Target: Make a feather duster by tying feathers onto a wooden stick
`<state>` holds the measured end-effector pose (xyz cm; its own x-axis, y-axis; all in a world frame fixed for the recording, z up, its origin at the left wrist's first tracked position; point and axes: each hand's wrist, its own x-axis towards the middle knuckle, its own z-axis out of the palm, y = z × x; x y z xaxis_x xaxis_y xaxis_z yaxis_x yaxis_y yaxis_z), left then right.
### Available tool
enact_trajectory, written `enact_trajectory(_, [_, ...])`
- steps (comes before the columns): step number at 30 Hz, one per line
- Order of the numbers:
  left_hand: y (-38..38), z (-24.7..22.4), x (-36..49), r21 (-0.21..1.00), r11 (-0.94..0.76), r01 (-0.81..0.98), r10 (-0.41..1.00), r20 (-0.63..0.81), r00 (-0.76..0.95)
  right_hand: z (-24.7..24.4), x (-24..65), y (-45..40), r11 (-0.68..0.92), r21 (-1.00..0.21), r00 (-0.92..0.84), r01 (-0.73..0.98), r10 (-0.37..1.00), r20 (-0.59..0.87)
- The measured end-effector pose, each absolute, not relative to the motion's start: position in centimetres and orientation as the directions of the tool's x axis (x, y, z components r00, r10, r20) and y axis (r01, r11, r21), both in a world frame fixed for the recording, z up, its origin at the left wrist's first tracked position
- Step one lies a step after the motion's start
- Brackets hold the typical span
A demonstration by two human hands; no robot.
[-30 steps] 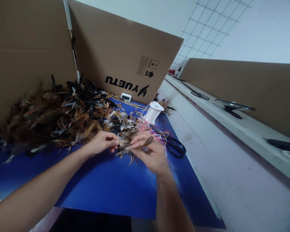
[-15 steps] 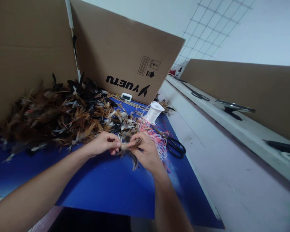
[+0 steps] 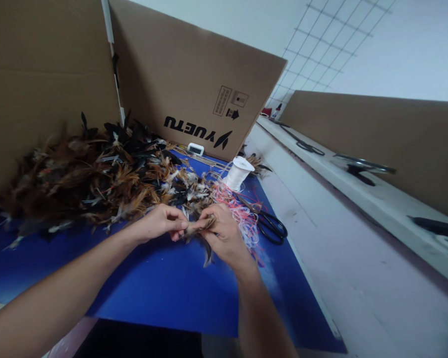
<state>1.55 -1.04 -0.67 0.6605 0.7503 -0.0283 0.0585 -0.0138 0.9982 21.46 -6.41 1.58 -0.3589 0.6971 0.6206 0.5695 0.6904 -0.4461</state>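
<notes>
Brown feathers, bound by nothing that can be made out, form one small bunch [image 3: 192,229] between two bare hands; one large heap of loose feathers [image 3: 97,179], too many to count, spreads to the left on a blue bench [image 3: 164,288]. One white spool [image 3: 239,173], one pair of black-handled scissors [image 3: 271,226], one tangle of pink and white cord [image 3: 246,219] and one small white display [image 3: 195,149] also lie there. The small bunch is directly between the fingertips, near the heap's right end and left of the cord. The left hand [image 3: 168,223] is nearly closed, thumb and forefinger pinching the bunch's left end. The right hand [image 3: 222,232] is loosely curled, its fingers gripping the other side, with dark tips hanging below. Behind stands one cardboard panel [image 3: 186,74] printed YUETU, upside down.
</notes>
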Motion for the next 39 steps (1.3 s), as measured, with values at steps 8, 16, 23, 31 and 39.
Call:
enact_trajectory(8, [-0.96, -0.68, 1.57, 0.999, -0.007, 0.045, 0.747, -0.024, 0.664, 1.55, 21.48, -6.40, 0.703, -0.415, -0.373, 0.577, 0.680, 0.631])
enact_trajectory(16, [-1.03, -0.66, 1.53, 0.999, -0.010, 0.040, 0.747, -0.020, 0.665, 1.71, 21.66, -6.45, 0.706, -0.386, -0.398, 0.594, 0.675, 0.622])
enact_trajectory(23, [-1.04, -0.73, 1.64, 0.999, -0.009, 0.032, 0.742, -0.015, 0.671, 1.61, 21.37, -6.42, 0.726, -0.361, -0.406, 0.585, 0.648, 0.645])
enact_trajectory(31, [-1.13, -0.54, 1.64, 1.000, 0.018, 0.025, 0.751, -0.030, 0.660, 1.51, 21.12, -6.54, 0.723, -0.394, -0.362, 0.567, 0.649, 0.669])
enact_trajectory(39, [-1.27, -0.18, 1.62, 1.000, 0.027, 0.010, 0.755, -0.027, 0.655, 1.49, 21.22, -6.35, 0.714, -0.430, -0.347, 0.552, 0.666, 0.660])
